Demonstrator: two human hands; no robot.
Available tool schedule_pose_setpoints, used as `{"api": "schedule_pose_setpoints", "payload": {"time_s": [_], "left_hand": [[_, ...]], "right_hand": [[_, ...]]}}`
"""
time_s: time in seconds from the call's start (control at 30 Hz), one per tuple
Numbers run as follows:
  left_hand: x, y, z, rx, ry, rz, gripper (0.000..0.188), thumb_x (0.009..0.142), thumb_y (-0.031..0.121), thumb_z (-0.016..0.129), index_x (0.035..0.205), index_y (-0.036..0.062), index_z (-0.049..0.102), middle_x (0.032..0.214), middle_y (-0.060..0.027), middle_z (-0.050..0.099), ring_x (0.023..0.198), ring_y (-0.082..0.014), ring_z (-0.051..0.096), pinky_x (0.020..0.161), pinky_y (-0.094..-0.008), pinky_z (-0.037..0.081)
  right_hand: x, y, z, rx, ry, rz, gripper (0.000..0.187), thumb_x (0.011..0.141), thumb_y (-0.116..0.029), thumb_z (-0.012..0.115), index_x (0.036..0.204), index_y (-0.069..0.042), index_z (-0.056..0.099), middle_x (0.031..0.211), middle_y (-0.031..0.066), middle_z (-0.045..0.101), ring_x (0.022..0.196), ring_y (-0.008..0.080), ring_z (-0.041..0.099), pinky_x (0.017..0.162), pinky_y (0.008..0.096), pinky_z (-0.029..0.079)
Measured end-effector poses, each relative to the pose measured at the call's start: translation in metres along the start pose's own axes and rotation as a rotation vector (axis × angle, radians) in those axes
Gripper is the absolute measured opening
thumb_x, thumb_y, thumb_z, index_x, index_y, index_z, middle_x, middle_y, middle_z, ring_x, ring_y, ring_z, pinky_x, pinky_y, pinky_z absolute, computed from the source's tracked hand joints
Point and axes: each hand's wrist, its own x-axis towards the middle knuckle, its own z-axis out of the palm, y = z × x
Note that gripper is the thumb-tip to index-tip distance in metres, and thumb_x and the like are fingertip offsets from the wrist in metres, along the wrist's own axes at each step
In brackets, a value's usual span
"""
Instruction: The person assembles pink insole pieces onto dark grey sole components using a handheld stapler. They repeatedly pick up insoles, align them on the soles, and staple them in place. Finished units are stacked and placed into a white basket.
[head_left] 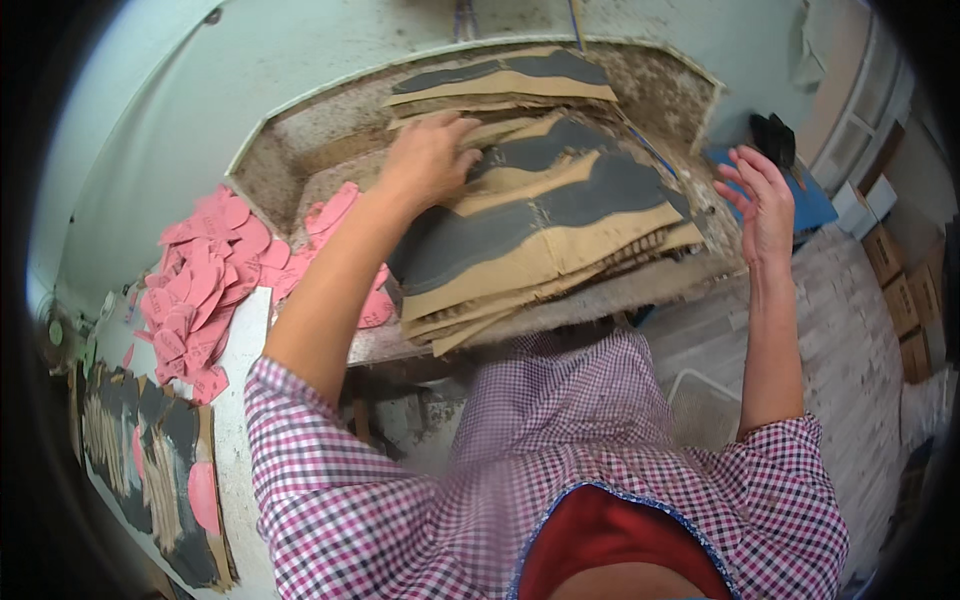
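My left hand (430, 158) reaches over the far left part of a stack of flat tan pieces with wavy dark-grey bands (540, 235). Its thumb stands apart from its fingers, which rest at the edge of the pieces. Just beyond it lies another pile of tan and grey pieces (500, 78). Off to the right, my right hand (762, 200) is raised with its fingers apart and loosely bent, and it holds nothing. Pink rounded flat pieces (335, 210) lie beside my left forearm, which partly covers them.
A low stained board wall (270, 165) rims the back of the worktable. To the left is a large heap of pink pieces (200, 290); nearer, more grey and tan sheets (160, 470). A blue surface (815, 205) with a black item (773, 138) stands right. Cardboard boxes (897, 285) line the far right.
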Motion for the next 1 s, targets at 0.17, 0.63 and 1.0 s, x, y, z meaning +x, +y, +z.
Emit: {"api": "schedule_pose_setpoints", "payload": {"time_s": [0.17, 0.63, 1.0], "left_hand": [[-0.062, 0.059, -0.031, -0.145, -0.007, 0.042, 0.047, 0.087, 0.032, 0.068, 0.126, 0.0057, 0.061, 0.13, -0.0185, 0.058, 0.121, -0.0372, 0.053, 0.106, -0.0479, 0.039], [-0.13, 0.058, 0.065, -0.062, -0.012, -0.058, 0.052, 0.096, 0.043, 0.053, 0.143, 0.021, 0.048, 0.149, -0.0166, 0.04, 0.141, -0.0332, 0.033, 0.117, -0.0535, 0.019], [-0.127, 0.058, 0.044, -0.135, 0.078, -0.018, 0.052, 0.091, 0.035, 0.063, 0.138, 0.0173, 0.052, 0.146, -0.0183, 0.042, 0.138, -0.0363, 0.037, 0.116, -0.0549, 0.023]], "right_hand": [[-0.016, 0.08, -0.09, -0.058, 0.137, 0.569, 0.037, 0.088, -0.024, 0.07, 0.109, 0.003, 0.056, 0.1, 0.0125, 0.062, 0.086, 0.0202, 0.064, 0.069, 0.0356, 0.057], [0.006, 0.154, -0.043, -0.242, -0.09, 0.488, 0.024, 0.089, -0.014, 0.061, 0.113, -0.009, 0.063, 0.098, 0.0024, 0.066, 0.086, 0.0118, 0.063, 0.065, 0.0279, 0.05], [0.011, 0.123, -0.085, 0.143, 0.175, 0.104, 0.031, 0.081, 0.002, 0.072, 0.109, 0.003, 0.06, 0.104, 0.0131, 0.066, 0.095, 0.023, 0.065, 0.083, 0.035, 0.052]]}}
